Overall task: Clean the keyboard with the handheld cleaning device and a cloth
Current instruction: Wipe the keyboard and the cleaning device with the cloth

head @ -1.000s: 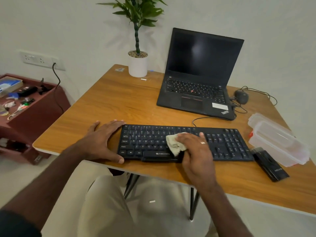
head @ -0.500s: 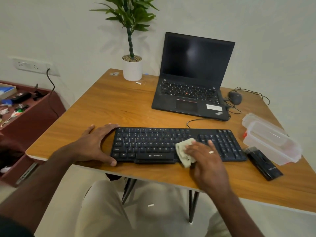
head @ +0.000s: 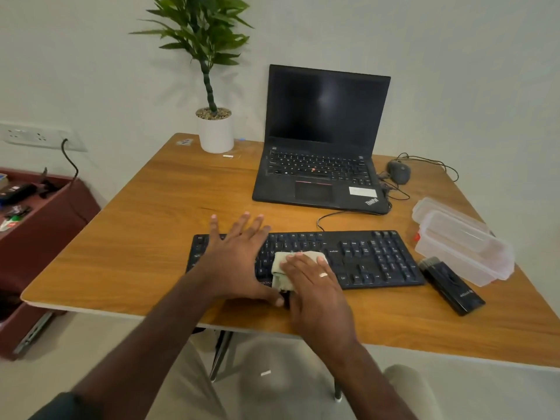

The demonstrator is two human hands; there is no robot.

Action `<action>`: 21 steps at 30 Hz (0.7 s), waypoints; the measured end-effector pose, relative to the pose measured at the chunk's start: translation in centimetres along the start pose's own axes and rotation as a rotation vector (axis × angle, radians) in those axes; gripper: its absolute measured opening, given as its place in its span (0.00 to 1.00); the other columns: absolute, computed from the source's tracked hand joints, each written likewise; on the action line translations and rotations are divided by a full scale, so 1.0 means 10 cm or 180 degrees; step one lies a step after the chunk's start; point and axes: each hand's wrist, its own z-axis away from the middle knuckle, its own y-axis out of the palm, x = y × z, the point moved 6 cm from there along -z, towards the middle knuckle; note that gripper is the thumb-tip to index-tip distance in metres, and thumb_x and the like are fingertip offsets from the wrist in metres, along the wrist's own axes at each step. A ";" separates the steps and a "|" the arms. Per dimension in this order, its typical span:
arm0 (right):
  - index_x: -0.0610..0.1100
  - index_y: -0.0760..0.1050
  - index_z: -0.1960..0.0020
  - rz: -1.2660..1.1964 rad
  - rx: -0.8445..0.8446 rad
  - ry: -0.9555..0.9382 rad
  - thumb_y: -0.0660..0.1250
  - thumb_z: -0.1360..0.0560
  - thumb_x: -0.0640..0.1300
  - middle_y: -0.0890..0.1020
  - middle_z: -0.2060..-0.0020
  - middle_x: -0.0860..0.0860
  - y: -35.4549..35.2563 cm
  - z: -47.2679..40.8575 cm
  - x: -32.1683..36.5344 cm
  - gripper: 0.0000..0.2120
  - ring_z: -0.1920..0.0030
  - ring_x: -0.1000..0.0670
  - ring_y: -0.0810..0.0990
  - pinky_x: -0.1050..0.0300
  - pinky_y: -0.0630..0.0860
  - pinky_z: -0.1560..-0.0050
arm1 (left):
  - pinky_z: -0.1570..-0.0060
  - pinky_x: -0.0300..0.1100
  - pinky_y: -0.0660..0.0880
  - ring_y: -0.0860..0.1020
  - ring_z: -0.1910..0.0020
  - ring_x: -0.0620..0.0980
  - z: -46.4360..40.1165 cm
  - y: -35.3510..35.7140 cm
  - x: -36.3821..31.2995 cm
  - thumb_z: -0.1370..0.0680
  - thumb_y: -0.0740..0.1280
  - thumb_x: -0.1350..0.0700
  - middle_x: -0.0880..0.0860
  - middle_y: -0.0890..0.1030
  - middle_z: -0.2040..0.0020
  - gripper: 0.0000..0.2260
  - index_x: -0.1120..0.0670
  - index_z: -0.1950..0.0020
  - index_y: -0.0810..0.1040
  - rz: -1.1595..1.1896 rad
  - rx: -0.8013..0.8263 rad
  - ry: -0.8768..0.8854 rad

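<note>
The left hand (head: 235,262) is lying flat with fingers spread, covering the keyboard's (head: 363,259) left half and most of its brand print. The right hand (head: 312,277), just beside it, is pressing a cloth (head: 280,269) onto the keys, fingers straight. Beyond the hands, a laptop (head: 324,147) is reading "ThinkPad". Right of them, the cleaner (head: 451,287) is touching a box (head: 463,241); its label is unreadable.

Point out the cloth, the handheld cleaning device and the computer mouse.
cloth (head: 280,275): head view, on the folded part showing left of the right hand.
handheld cleaning device (head: 451,286): head view, middle of its black body, right of the keyboard.
computer mouse (head: 398,171): head view, top of its shell, right of the laptop.
</note>
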 end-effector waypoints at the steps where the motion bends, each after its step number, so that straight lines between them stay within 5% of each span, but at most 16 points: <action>1: 0.44 0.80 0.35 -0.0025 0.0007 0.0005 0.56 0.26 0.44 0.82 0.36 0.49 -0.01 0.00 -0.04 0.24 0.31 0.50 0.77 0.44 0.68 0.27 | 0.28 0.71 0.35 0.37 0.20 0.50 -0.04 0.01 -0.04 0.44 0.61 0.16 0.49 0.41 0.17 0.65 0.48 0.18 0.42 0.0074 0.0121 0.0024; 5: 0.46 0.81 0.36 -0.0068 0.0169 -0.0302 0.58 0.26 0.40 0.83 0.37 0.51 -0.03 -0.01 -0.13 0.22 0.31 0.51 0.76 0.48 0.68 0.26 | 0.24 0.65 0.45 0.51 0.20 0.48 -0.11 0.02 -0.07 0.44 0.70 0.21 0.47 0.53 0.18 0.64 0.48 0.18 0.46 0.0362 0.0362 0.0007; 8: 0.49 0.80 0.36 0.0003 0.0313 -0.0581 0.61 0.25 0.39 0.81 0.35 0.53 -0.10 0.06 -0.26 0.21 0.29 0.54 0.73 0.54 0.61 0.24 | 0.24 0.62 0.49 0.54 0.21 0.48 -0.11 -0.01 -0.07 0.45 0.70 0.21 0.46 0.54 0.18 0.65 0.47 0.18 0.47 0.0227 0.0361 0.0035; 13: 0.49 0.78 0.34 0.0036 0.0409 0.0044 0.71 0.26 0.34 0.80 0.34 0.51 -0.43 0.17 -0.84 0.23 0.30 0.55 0.71 0.45 0.66 0.24 | 0.23 0.62 0.48 0.53 0.20 0.48 -0.11 -0.01 -0.06 0.43 0.70 0.21 0.46 0.52 0.18 0.64 0.47 0.18 0.45 0.0221 0.0402 0.0051; 18: 0.47 0.74 0.29 -0.0324 -0.0161 0.0867 0.64 0.20 0.37 0.78 0.32 0.50 -0.54 0.07 -0.80 0.20 0.31 0.58 0.67 0.60 0.53 0.26 | 0.24 0.63 0.49 0.54 0.21 0.48 -0.13 -0.01 -0.07 0.44 0.70 0.21 0.46 0.53 0.18 0.64 0.47 0.18 0.46 0.0267 0.0395 0.0034; 21: 0.47 0.77 0.32 -0.0411 -0.0136 0.0512 0.56 0.22 0.39 0.79 0.33 0.51 -0.30 -0.03 -0.33 0.22 0.30 0.56 0.70 0.60 0.57 0.24 | 0.24 0.63 0.50 0.54 0.21 0.49 -0.13 -0.02 -0.07 0.45 0.70 0.21 0.46 0.53 0.18 0.65 0.48 0.18 0.45 0.0260 0.0369 0.0039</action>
